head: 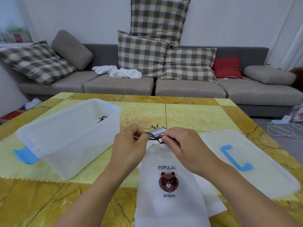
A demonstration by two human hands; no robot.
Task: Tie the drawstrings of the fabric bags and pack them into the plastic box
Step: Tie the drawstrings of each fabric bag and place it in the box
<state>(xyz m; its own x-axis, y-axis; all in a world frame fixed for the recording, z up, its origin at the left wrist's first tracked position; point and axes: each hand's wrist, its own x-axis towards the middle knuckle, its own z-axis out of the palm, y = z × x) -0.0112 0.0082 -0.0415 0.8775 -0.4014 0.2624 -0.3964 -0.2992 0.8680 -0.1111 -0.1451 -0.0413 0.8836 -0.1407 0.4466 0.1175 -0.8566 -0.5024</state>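
Knot going in on the white bear-print bag (168, 185)!
Left hand (129, 145) and right hand (182, 145) each pinched the dark drawstring (154, 138); cinching tight looked next, then the plastic box (68, 136).

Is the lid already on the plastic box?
No, the lid lies flat on the table to the right of the bag, while the plastic box stands open on the left.

I'm looking into a home living room: a long grey sofa (147, 82) against a white wall, piled with checked cushions (142, 53) and a red one (227, 67). A yellow tiled table (188, 112) stands before it, with what may be a power strip (280, 122) on the floor.
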